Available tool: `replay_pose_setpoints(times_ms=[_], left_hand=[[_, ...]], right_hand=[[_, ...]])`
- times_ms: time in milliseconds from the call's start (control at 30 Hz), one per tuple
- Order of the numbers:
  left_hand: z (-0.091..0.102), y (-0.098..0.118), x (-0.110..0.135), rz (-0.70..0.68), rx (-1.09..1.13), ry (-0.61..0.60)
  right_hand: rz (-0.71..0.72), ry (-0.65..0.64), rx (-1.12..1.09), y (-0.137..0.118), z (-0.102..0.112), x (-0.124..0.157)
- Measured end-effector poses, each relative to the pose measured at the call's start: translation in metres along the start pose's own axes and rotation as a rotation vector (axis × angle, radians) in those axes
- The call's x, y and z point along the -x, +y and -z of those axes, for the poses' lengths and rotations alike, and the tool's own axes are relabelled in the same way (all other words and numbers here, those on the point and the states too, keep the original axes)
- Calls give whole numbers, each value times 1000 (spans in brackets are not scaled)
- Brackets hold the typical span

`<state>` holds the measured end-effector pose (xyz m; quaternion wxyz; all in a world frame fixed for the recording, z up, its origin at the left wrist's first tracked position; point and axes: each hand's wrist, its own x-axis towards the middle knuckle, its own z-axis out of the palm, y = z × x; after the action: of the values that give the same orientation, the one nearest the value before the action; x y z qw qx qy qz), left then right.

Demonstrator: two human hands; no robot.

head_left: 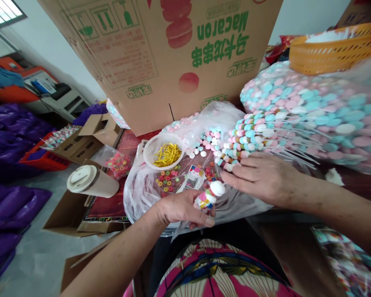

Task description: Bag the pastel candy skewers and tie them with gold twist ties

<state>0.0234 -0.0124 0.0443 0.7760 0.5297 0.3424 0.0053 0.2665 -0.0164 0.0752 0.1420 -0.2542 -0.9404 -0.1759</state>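
Note:
My left hand (184, 209) is closed around a marshmallow skewer (210, 196) in a printed clear wrapper, its white top piece showing. Something gold shows on the wrapper. With fingers stretched out, my right hand (264, 179) lies at the near edge of a pile of marshmallow skewers (253, 130), whose white sticks point right. Between the hands and the bowl are flat printed bags (192, 180) and small coloured ring candies (167, 182). A white plastic bowl (147, 156) contains gold twist ties (168, 154). Loose pink, blue and white marshmallows (207, 143) lie behind.
A large cardboard box (170, 90) stands at the back. To the right are a big clear bag of marshmallows (343, 119) and an orange basket (321, 57). A lidded cup (103, 183) and a bag of ring candies (119, 163) sit left, with open cartons (64, 210) below.

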Motion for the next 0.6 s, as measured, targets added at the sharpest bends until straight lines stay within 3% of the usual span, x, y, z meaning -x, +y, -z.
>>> replay_pose_setpoints(times_ms=[133, 267, 333, 433, 500, 533, 600], left_hand=[[-1, 4, -5, 73, 7, -19], [2, 10, -1, 27, -242, 47], [-1, 12, 1, -9, -538, 169], [-13, 10, 3, -34, -1134, 577], [-18, 6, 3, -104, -1367, 783], [-19, 4, 3, -154, -1384, 811], [-15, 1, 4, -231, -1210, 683]], right_hand=[[84, -34, -52, -6, -4, -3], [-17, -192, -139, -7, -5, 1], [-94, -261, -169, -7, -2, 3], [-226, -425, -263, -5, 4, 1], [-294, -537, -343, -3, 6, 0], [-301, -562, -368, -2, 5, 0], [-275, -517, -341, -1, 3, 2]])
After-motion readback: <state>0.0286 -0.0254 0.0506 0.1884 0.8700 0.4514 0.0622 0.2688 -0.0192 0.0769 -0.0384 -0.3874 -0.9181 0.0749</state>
